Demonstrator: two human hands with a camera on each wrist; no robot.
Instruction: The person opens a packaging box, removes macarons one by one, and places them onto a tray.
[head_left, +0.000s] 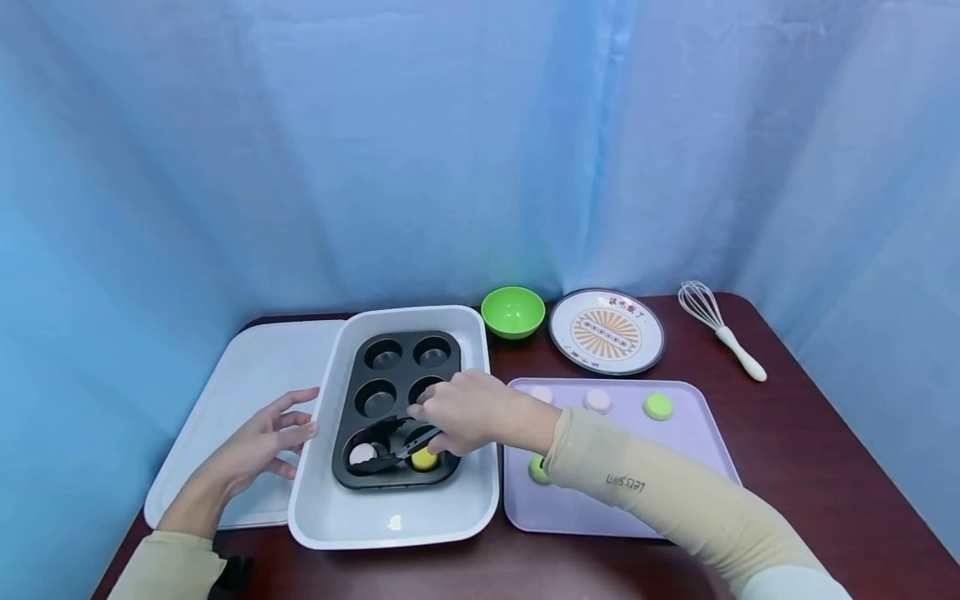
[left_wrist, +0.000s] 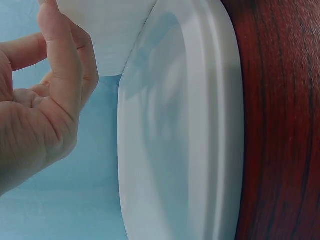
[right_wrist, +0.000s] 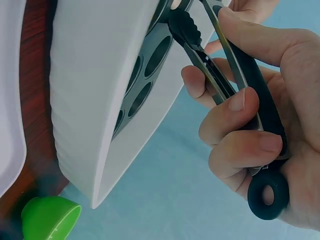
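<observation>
My right hand (head_left: 468,408) grips a pair of black kitchen tongs (right_wrist: 250,75), with the fingers wrapped round the handles. The tongs' tips reach into the near left cup of a dark muffin pan (head_left: 397,354), around a pale pink macaron (head_left: 363,453); whether they pinch it I cannot tell. A yellow macaron (head_left: 424,459) sits in the near right cup, partly behind the tongs and hand. The pan lies inside a deep white tray (head_left: 390,525). Beside that tray's left rim is my left hand (head_left: 262,442), holding nothing, its fingers loosely bent; contact with the rim is unclear.
A lilac tray (head_left: 585,515) on the right bears several pink and green macarons, partly under my right forearm. Behind stand a green bowl (head_left: 513,312), a patterned plate (head_left: 607,332) and a whisk (head_left: 722,330). A flat white board (head_left: 247,375) lies left, against the deep tray.
</observation>
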